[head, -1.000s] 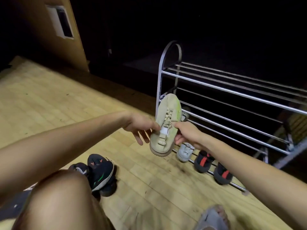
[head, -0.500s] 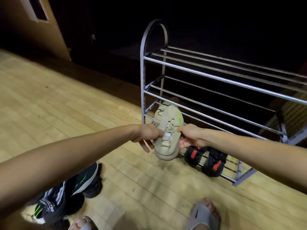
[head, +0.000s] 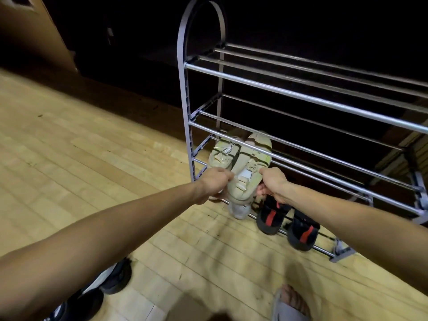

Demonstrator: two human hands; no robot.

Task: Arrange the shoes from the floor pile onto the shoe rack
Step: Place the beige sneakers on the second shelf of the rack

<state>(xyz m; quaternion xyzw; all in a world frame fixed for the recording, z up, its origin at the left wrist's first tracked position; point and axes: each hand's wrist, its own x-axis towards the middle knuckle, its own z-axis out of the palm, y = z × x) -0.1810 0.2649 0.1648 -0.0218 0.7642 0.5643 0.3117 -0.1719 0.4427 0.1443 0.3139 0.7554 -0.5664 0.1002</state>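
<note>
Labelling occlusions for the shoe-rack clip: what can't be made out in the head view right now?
- Left hand fingers: hidden behind the beige shoe.
- Grey shoe on the bottom tier: mostly covered by that shoe.
- Dark shoes on the floor: hidden by the left forearm.
- Shoe rack: right end cut off by the frame edge.

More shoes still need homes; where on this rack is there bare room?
The top tier of the grey metal shoe rack is bare. The tier holding the beige sneakers is free to their right. The bottom tier is crowded with a white shoe and black-and-red shoes.
</note>
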